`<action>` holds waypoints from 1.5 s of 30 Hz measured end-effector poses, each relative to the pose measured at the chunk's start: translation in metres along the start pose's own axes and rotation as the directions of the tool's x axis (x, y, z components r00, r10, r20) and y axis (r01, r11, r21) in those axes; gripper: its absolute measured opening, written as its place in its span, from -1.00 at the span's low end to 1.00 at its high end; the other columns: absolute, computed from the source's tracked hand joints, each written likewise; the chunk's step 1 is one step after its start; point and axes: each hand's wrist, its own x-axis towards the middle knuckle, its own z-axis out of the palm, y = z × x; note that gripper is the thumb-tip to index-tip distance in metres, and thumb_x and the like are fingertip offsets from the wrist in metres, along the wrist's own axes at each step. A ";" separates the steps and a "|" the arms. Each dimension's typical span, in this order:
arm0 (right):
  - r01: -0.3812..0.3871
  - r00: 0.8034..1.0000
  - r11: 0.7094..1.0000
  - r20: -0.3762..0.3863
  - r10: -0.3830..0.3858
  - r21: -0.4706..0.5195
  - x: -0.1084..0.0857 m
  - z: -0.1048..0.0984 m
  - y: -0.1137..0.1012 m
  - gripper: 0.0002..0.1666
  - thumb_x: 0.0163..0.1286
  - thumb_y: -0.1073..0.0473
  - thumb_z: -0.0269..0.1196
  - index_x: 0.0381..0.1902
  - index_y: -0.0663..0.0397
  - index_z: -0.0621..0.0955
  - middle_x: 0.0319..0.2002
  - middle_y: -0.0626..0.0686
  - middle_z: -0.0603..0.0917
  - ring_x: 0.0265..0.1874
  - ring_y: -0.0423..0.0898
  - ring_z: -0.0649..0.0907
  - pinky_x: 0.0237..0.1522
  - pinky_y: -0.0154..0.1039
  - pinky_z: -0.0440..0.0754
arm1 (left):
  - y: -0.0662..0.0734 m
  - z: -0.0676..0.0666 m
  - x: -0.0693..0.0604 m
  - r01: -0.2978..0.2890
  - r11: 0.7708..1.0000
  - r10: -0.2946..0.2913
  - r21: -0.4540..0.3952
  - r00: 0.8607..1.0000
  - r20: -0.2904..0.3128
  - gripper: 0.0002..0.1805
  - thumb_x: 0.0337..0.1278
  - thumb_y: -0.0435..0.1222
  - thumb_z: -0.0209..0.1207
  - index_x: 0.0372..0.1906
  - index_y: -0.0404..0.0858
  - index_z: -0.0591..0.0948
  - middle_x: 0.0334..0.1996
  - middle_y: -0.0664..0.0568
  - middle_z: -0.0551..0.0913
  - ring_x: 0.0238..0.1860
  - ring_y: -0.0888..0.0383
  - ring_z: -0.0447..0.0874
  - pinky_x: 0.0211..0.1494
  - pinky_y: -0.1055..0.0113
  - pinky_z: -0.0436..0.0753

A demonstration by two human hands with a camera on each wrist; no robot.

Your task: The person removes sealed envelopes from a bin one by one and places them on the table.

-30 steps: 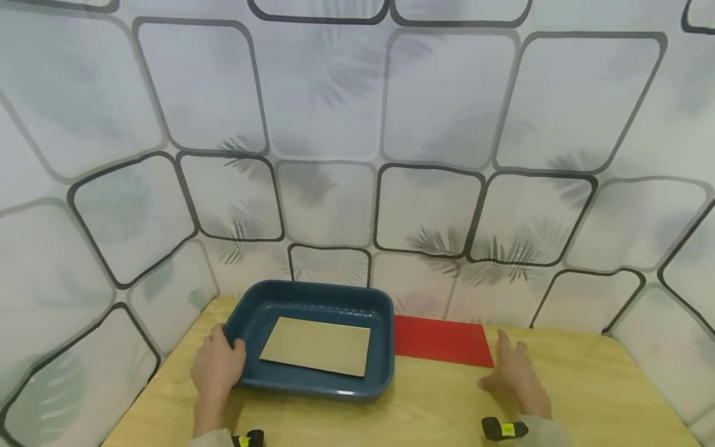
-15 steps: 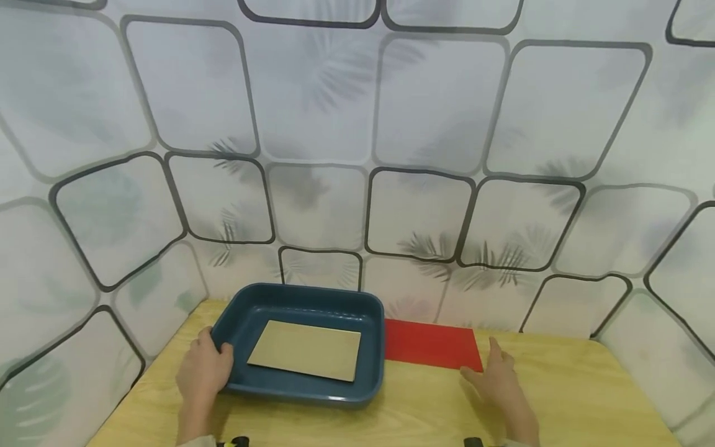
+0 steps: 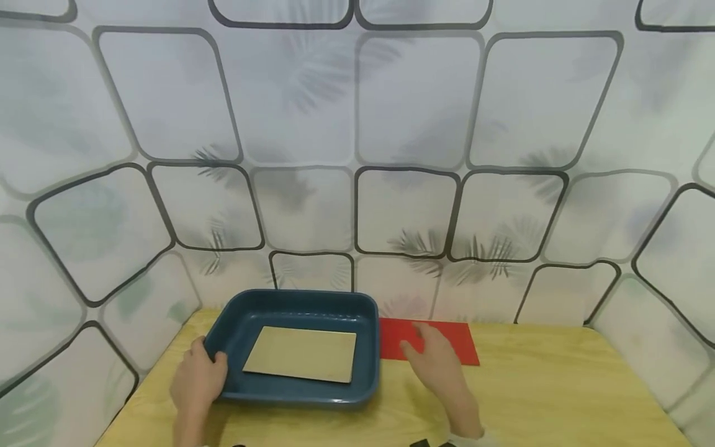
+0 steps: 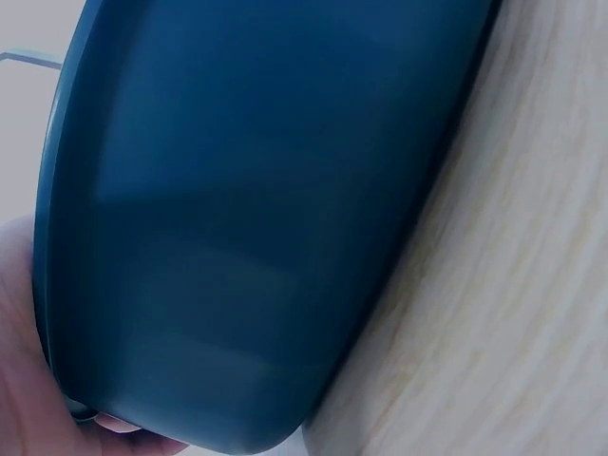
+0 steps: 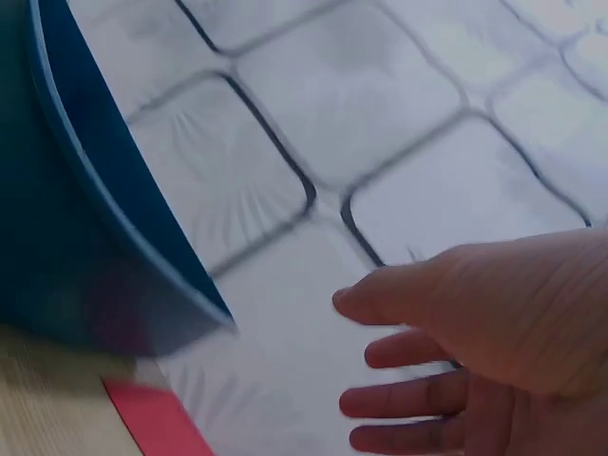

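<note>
A dark blue rectangular tray point(image 3: 290, 397) with raised sides rests on the table, left of centre in the head view. A flat beige board point(image 3: 301, 354) lies inside it. My left hand point(image 3: 198, 375) grips the tray's left side; in the left wrist view its thumb and fingers point(image 4: 24, 370) curl around one end of the tray wall point(image 4: 247, 209). Over the red sheet point(image 3: 460, 344), just right of the tray, hovers my right hand point(image 3: 438, 366). Its fingers are spread and hold nothing. In the right wrist view that hand point(image 5: 475, 351) is apart from the tray point(image 5: 66, 247).
The pale wood-grain table point(image 3: 547, 385) extends right of the red sheet. A patterned wall covering point(image 3: 413, 211) stands close behind the table and wraps around its left and right sides.
My right hand has moved left, from the red sheet's right edge to over the sheet, towards the tray. My left hand keeps its hold on the tray. The head view has shifted slightly.
</note>
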 end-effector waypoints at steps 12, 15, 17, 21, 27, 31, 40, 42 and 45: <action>0.323 0.941 0.946 0.104 -0.321 -0.005 -0.010 0.062 -0.047 -0.57 0.27 0.18 0.35 0.09 0.15 0.61 0.01 0.06 0.63 -0.07 0.01 0.66 -0.06 -0.07 0.66 | 0.002 -0.003 0.001 0.021 0.999 -0.022 0.026 0.999 0.033 -0.32 0.29 -0.18 -0.09 0.38 -0.54 0.18 0.14 -0.59 0.39 0.05 -0.51 0.48 -0.09 -0.32 0.50; 0.323 0.941 0.945 0.127 -0.315 -0.048 -0.008 0.069 -0.044 -0.57 0.26 0.16 0.37 0.08 0.13 0.62 -0.01 0.06 0.63 -0.16 -0.02 0.67 -0.14 -0.13 0.67 | 0.004 -0.002 0.002 0.035 0.999 -0.036 0.020 0.999 0.039 -0.32 0.30 -0.17 -0.10 0.39 -0.52 0.17 0.16 -0.58 0.38 0.06 -0.51 0.48 -0.08 -0.32 0.50; 0.315 0.943 0.946 0.139 -0.303 -0.075 -0.008 0.072 -0.041 -0.56 0.24 0.15 0.39 0.07 0.12 0.62 0.00 0.05 0.63 -0.19 -0.05 0.67 -0.17 -0.16 0.68 | 0.004 0.000 0.001 0.040 0.999 -0.040 0.014 0.998 0.037 -0.32 0.30 -0.17 -0.09 0.39 -0.51 0.18 0.16 -0.57 0.39 0.05 -0.51 0.48 -0.10 -0.32 0.50; 0.316 0.939 0.945 0.170 -0.299 -0.082 -0.008 0.077 -0.041 -0.55 0.25 0.15 0.38 0.09 0.11 0.62 0.02 0.06 0.63 -0.15 -0.06 0.66 -0.14 -0.15 0.68 | 0.001 0.003 0.000 0.047 0.999 -0.047 0.009 0.999 0.009 -0.33 0.29 -0.17 -0.10 0.39 -0.48 0.19 0.15 -0.55 0.40 0.04 -0.51 0.49 -0.13 -0.31 0.49; 0.386 0.912 0.913 0.204 -0.355 -0.136 -0.007 0.084 -0.040 -0.55 0.23 0.14 0.39 0.08 0.10 0.62 -0.01 0.04 0.62 -0.11 -0.03 0.65 -0.09 -0.13 0.65 | 0.004 0.000 0.003 0.041 0.999 -0.041 0.017 0.999 0.008 -0.33 0.29 -0.18 -0.09 0.39 -0.49 0.19 0.16 -0.56 0.39 0.04 -0.51 0.48 -0.11 -0.32 0.48; 0.424 0.898 0.890 0.209 -0.388 -0.168 -0.010 0.087 -0.039 -0.56 0.20 0.14 0.41 0.05 0.08 0.63 -0.04 0.02 0.62 -0.14 -0.03 0.64 -0.07 -0.11 0.63 | 0.003 0.000 0.000 0.044 0.999 -0.044 0.019 0.999 0.023 -0.32 0.28 -0.18 -0.09 0.39 -0.51 0.18 0.15 -0.57 0.39 0.04 -0.51 0.48 -0.12 -0.31 0.49; 0.442 0.887 0.883 0.225 -0.403 -0.159 -0.009 0.089 -0.037 -0.57 0.19 0.13 0.40 0.02 0.10 0.65 -0.05 0.01 0.63 -0.13 -0.04 0.63 -0.02 -0.12 0.60 | 0.003 -0.003 -0.001 0.031 0.999 -0.031 0.028 0.999 0.010 -0.33 0.29 -0.17 -0.09 0.37 -0.52 0.20 0.12 -0.57 0.41 0.00 -0.52 0.51 -0.15 -0.31 0.50; 0.437 0.889 0.884 0.230 -0.396 -0.169 -0.008 0.089 -0.036 -0.59 0.20 0.12 0.40 0.02 0.09 0.66 -0.05 0.00 0.64 -0.12 -0.05 0.63 -0.01 -0.11 0.60 | 0.004 -0.002 -0.001 0.024 0.999 -0.025 0.028 1.000 0.008 -0.33 0.29 -0.18 -0.09 0.37 -0.52 0.20 0.11 -0.58 0.41 0.00 -0.52 0.51 -0.15 -0.31 0.50; 0.422 0.894 0.890 0.244 -0.377 -0.173 -0.008 0.089 -0.034 -0.60 0.22 0.09 0.38 0.01 0.06 0.66 -0.05 -0.02 0.65 -0.12 -0.05 0.63 0.00 -0.11 0.59 | 0.004 0.001 -0.001 0.026 0.999 -0.026 0.029 1.000 0.002 -0.33 0.28 -0.19 -0.09 0.38 -0.53 0.20 0.11 -0.58 0.41 0.01 -0.52 0.51 -0.13 -0.32 0.51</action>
